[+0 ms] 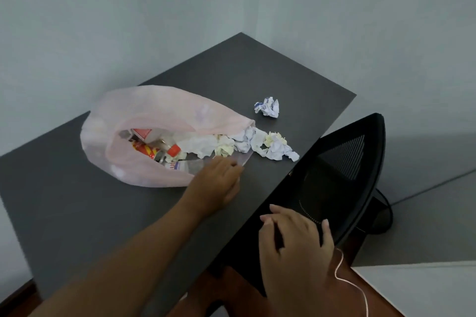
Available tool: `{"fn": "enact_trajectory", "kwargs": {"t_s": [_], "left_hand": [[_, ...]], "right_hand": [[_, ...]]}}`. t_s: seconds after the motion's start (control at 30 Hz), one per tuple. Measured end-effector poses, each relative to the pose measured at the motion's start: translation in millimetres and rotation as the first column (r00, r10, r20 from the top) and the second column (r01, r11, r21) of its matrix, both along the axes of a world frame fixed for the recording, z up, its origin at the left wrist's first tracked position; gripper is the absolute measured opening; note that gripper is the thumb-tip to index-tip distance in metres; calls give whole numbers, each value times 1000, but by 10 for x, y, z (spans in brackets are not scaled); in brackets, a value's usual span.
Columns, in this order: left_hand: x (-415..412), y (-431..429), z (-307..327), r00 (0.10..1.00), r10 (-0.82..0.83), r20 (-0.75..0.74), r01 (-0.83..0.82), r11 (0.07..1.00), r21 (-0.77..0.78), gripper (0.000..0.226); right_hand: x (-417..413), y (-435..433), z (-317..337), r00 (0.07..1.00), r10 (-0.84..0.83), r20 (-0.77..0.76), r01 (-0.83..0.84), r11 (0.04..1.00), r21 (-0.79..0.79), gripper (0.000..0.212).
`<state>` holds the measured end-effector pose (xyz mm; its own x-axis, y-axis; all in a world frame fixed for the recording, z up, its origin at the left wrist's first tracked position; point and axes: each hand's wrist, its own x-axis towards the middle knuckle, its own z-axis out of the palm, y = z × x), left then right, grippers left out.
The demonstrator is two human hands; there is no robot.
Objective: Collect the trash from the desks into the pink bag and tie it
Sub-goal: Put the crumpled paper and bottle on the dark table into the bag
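Dark grey desk, set in the corner of a pale-walled room. The pink bag lies on its side at centre-left of the desktop, its mouth gaping toward the right and near side. Contents visible through the mouth: red cartons, a clear bottle and crumpled paper. A heap of crumpled papers – white and pale yellow – spills from the mouth onto the desk at the right. One further paper ball sits apart, farther back and to the right of the heap.

Left hand: at the bag's near lip, fingers curled down over the plastic edge and gripping it; the outline is somewhat blurred.

Right hand: near right, in front of the back of a black mesh chair – fingers loosely spread, holding nothing. A thin pale cord trails past its wrist.
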<state>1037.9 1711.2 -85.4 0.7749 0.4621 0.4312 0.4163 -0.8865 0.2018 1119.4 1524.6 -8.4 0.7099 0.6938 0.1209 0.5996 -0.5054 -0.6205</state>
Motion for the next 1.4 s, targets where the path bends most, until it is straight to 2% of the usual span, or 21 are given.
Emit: {"fn": "enact_trajectory", "kwargs": {"t_s": [0.1,0.17,0.23,0.33,0.4,0.5,0.6,0.67,0.73,0.8,0.87,0.93,1.0,1.07,1.17,1.27,1.33,1.4], "left_hand": [[-91,326,343,992,128,0,-124,961,248,29],[-156,494,490,961,262,-87,-222,922,316,46],[-229,636,589,885,406,-229,-322,887,330,65],[-319,859,684,703,578,-413,-484,816,317,88],[-362,995,708,598,648,-472,-533,761,370,93],[-415,1139,803,536,667,-518,-563,739,370,81],[-453,1242,925,537,617,-575,-557,771,309,45],[-454,1306,951,497,612,-615,-550,771,321,23],[-444,1358,955,513,635,-578,-618,740,264,11],[-449,1445,955,547,693,-470,-696,688,205,14],[-459,1523,989,550,716,-430,-741,656,143,19],[-470,1609,1066,578,634,-513,-753,656,-38,33],[-488,1700,1174,602,478,-640,-747,621,-239,53],[-519,1791,1269,625,401,-670,-731,602,-321,57],[-548,1906,1379,717,463,-522,-680,631,-374,44],[-489,1961,1467,757,504,-414,-641,695,-326,41],[-446,1958,1503,776,511,-371,-621,721,-306,41],[-415,1955,1528,788,504,-354,-604,744,-284,42]], "right_hand": [[-61,126,6,998,65,-25,-67,994,-89,11],[31,253,15,992,125,-25,-127,988,-86,14],[282,474,-15,977,210,-42,-213,967,-138,36],[813,986,-176,952,307,-19,-284,855,-435,78],[1125,1346,-365,939,344,4,-286,786,-548,94],[1456,1755,-708,906,423,-1,-331,707,-625,104],[1642,1973,-1058,859,511,26,-364,648,-669,100],[1672,2031,-1242,817,559,140,-364,689,-627,80],[1671,2072,-1381,778,574,254,-398,764,-509,52],[1677,2115,-1452,759,560,331,-431,814,-389,28],[1703,2157,-1465,754,553,355,-443,827,-346,16],[1724,2208,-1403,783,551,288,-470,828,-306,14],[1726,2241,-1275,808,562,176,-519,821,-237,13],[1676,2221,-1101,785,603,138,-590,797,-131,12],[1380,2181,-815,687,692,223,-710,704,4,17],[831,2373,-549,567,767,299,-819,562,111,24],[379,2552,-390,525,788,321,-851,495,175,21],[29,2727,-280,507,793,337,-862,474,181,25]]}}
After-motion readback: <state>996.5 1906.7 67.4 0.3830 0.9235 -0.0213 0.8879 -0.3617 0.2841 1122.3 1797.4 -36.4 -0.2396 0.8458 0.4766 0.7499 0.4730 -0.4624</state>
